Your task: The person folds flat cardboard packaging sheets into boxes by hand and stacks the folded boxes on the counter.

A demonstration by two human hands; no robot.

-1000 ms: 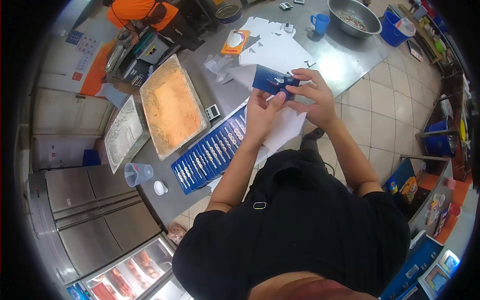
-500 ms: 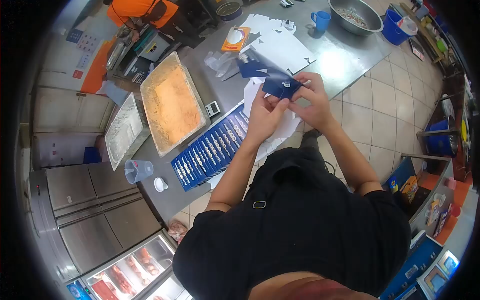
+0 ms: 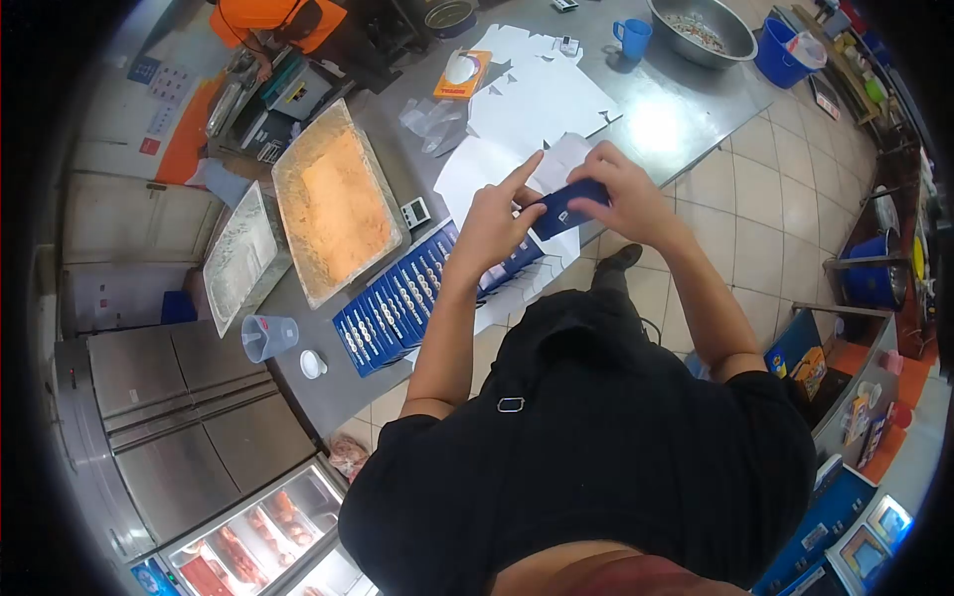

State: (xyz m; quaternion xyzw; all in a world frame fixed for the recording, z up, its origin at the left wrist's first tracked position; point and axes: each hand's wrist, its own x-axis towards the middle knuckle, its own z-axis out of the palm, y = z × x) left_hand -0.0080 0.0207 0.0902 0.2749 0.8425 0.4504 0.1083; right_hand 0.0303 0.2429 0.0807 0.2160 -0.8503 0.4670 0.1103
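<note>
Between my two hands is a small dark blue cardboard box (image 3: 568, 213), partly folded, with a pale flap sticking up behind it. My left hand (image 3: 494, 224) grips its left side, thumb on the blue face and index finger stretched out upward. My right hand (image 3: 631, 199) pinches the right side with thumb and fingers. A row of blue printed boxes (image 3: 397, 300) stands packed together on the steel table, left of and below my left hand. Flat white cardboard blanks (image 3: 542, 99) lie beyond my hands, some reaching under them.
Left on the table (image 3: 686, 119) stand a large tray of orange-brown powder (image 3: 348, 204), a metal tray of white powder (image 3: 243, 253), a clear jug (image 3: 270, 338) and a small white cup (image 3: 313, 364). A blue mug (image 3: 633, 38) and steel bowl (image 3: 704, 32) stand far right. A person in orange (image 3: 278, 25) works behind.
The box has turned in my hands, its blue flap folded down and the pale inside now showing behind. My left hand has shifted left, its index finger lifted.
</note>
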